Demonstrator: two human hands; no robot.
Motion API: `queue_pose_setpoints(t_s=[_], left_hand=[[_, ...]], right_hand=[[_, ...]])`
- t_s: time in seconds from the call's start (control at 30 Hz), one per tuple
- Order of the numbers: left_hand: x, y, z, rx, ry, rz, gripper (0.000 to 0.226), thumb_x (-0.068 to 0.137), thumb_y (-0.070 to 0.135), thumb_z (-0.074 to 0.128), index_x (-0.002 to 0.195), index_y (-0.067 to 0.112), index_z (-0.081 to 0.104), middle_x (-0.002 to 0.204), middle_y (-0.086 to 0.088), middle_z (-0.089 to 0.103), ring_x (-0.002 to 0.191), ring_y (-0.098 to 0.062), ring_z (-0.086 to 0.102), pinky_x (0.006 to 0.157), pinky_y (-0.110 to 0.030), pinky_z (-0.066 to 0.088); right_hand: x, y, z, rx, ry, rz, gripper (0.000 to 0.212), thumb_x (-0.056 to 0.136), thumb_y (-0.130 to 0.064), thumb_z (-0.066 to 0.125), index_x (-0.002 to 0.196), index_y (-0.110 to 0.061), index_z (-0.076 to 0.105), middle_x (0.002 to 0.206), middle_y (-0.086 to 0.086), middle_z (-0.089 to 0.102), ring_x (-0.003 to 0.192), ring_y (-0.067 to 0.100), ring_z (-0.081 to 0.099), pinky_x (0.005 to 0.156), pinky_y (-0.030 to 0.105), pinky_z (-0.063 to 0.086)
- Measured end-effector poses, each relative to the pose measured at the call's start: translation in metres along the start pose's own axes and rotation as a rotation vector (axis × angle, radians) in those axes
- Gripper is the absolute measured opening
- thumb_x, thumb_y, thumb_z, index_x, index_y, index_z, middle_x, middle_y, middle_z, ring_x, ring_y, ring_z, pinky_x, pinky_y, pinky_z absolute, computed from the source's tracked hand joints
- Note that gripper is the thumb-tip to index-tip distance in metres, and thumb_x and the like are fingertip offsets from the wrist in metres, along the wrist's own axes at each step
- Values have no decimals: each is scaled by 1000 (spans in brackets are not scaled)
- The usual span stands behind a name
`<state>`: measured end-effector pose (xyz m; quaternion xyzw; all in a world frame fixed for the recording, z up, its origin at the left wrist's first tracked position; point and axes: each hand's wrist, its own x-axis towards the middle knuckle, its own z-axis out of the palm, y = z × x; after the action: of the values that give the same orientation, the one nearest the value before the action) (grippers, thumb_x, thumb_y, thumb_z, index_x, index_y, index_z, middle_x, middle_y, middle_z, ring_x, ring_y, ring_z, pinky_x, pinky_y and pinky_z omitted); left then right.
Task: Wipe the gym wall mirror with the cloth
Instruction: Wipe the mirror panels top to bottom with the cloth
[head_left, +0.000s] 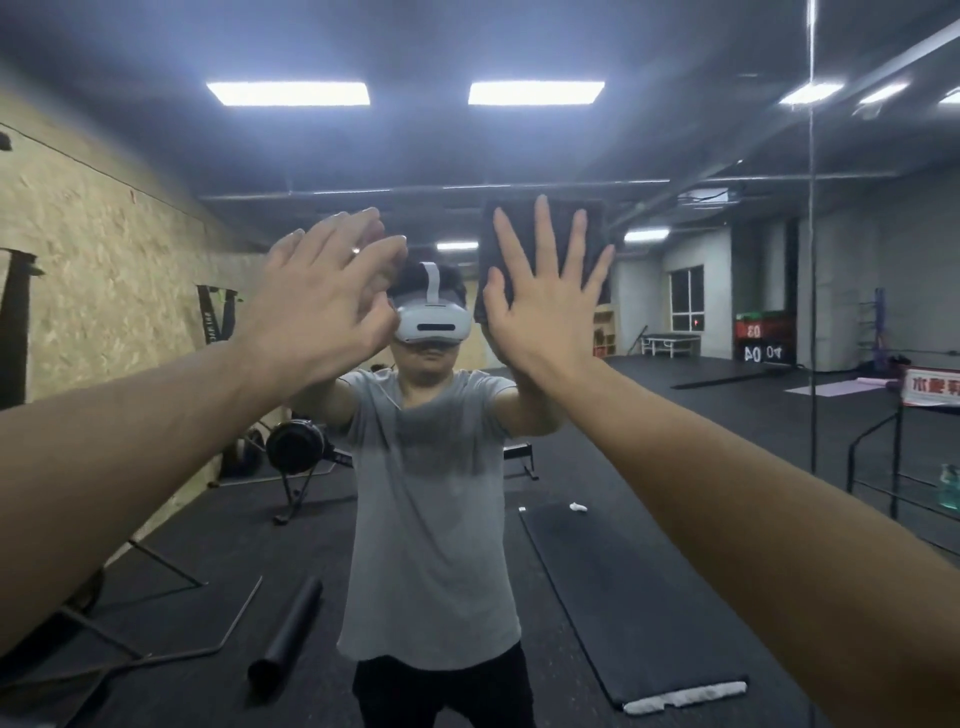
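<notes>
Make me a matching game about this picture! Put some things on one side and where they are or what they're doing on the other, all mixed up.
Things:
1. right hand
2. left hand
3. cloth
4. mirror

Places or states:
A. dark, folded, pinned flat under a spread palm
B. fingers straight, raised near the glass, holding nothing
C. fingers spread wide, pressing on the cloth
D. shows the gym room and the person reflected

Pairs: 1-C, 2-B, 3-A, 4-D
</notes>
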<state>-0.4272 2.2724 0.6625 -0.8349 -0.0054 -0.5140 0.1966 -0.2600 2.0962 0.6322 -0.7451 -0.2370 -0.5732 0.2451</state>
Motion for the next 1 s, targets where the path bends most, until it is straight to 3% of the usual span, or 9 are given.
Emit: queue_pose_setpoints(t_s=[0.23, 0.37, 0.5, 0.7, 1.0], left_hand=[[-35, -87, -6, -24, 89, -15, 63, 87, 36, 42, 146, 17, 49, 156, -8, 43, 146, -31, 38, 115, -56, 35], [-43, -111, -5, -43, 134, -6, 61, 88, 32, 44, 146, 14, 48, 154, -9, 45, 144, -32, 39, 115, -52, 33], [-38, -98, -1, -9, 134, 10, 60, 90, 36, 42, 146, 15, 49, 154, -7, 45, 145, -31, 37, 116, -53, 30], [13, -38, 0, 8, 88, 48, 54, 93, 38, 35, 143, 23, 49, 154, -3, 41, 147, -27, 32, 122, -49, 21], [83, 66, 5, 35, 111, 125, 50, 98, 37, 37, 143, 23, 50, 157, -8, 42, 147, -29, 35, 123, -53, 21]], right_hand=[[-9, -148, 25, -6, 23, -332, 60, 100, -50, 31, 159, -38, 35, 171, 4, 21, 157, 41, 10, 120, 71, 1], [-9, -175, 32, 30, 53, -489, 56, 99, -48, 44, 154, -37, 45, 167, 3, 33, 155, 41, 19, 119, 70, 11], [8, -130, 27, 13, 72, -572, 54, 101, -47, 48, 154, -38, 45, 166, 2, 34, 156, 37, 22, 123, 66, 11], [39, -21, -4, -42, -20, -246, 56, 104, -51, 30, 160, -44, 26, 172, -4, 16, 159, 30, 5, 126, 59, 1], [47, 159, -38, 12, -56, 114, 58, 105, -53, 24, 162, -47, 12, 173, -5, 1, 159, 25, -8, 127, 55, -7]])
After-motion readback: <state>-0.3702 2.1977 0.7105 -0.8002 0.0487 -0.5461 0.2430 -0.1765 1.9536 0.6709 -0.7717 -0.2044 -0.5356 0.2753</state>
